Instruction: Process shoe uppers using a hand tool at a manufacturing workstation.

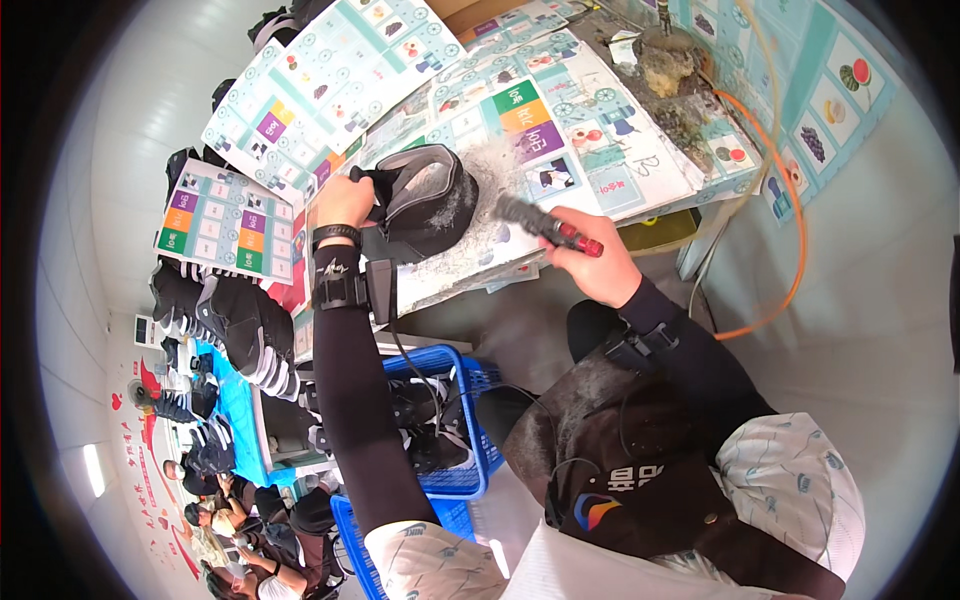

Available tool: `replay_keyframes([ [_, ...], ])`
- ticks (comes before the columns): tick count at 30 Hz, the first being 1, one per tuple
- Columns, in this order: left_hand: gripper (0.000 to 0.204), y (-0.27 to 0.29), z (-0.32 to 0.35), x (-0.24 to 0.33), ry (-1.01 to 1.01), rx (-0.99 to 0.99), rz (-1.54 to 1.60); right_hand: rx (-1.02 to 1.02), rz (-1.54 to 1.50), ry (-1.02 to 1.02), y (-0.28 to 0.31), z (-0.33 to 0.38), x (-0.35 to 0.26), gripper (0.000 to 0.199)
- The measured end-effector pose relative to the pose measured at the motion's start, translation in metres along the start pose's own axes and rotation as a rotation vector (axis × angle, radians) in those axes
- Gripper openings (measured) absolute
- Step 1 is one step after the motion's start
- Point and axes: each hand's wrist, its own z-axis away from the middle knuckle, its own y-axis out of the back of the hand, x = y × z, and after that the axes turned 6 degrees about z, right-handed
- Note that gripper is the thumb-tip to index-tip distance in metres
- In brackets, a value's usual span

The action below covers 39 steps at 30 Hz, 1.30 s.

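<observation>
The black shoe (440,215) sits near the front left corner of my desk (450,282), its rounded, dusty side turned right, toward the tip of the hand tool (548,225); a small gap of dusty surface lies between them. The shoe's long axis is foreshortened, so I cannot tell exactly which way it runs. My left hand (345,203) is nearer, touching it, fingers pinching its left side by the opening. My right hand (592,262) is closed around the tool's red and black grip just off the front edge, with the blurred tip pointing left over the desk. Printed sheets (340,75) cover most of the top, and gray dust (495,165) lies around the shoe. Below the front edge stands a blue basket (483,430) holding more dark shoes; past the left edge other shoes (240,325) are crowded together. An orange hose (797,230) loops at the right end, and people sit farther back, lower left.
</observation>
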Motion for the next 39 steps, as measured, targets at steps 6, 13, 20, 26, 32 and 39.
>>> replay_keyframes([
  [6,0.05,0.011,0.01,0.032,0.152,-0.146,0.366,0.109,-0.024,0.088,-0.025,0.012,-0.013,0.027],
  [13,0.049,0.015,0.011,0.02,0.156,-0.152,0.349,0.186,0.075,-0.015,-0.03,0.02,-0.021,0.029],
  [20,0.049,0.011,0.016,0.019,0.164,-0.142,0.402,0.072,0.112,0.043,-0.041,0.018,-0.018,0.023],
  [26,0.048,0.008,0.003,-0.016,0.0,-0.147,0.262,0.307,0.251,0.008,-0.013,0.007,-0.018,0.025],
  [32,0.042,0.013,0.001,-0.038,-0.028,-0.192,0.449,0.05,0.183,0.087,-0.005,0.007,-0.014,0.023],
  [39,0.032,0.095,0.078,-0.075,-0.131,-0.105,0.744,0.154,0.169,-0.021,0.044,-0.004,-0.026,0.032],
])
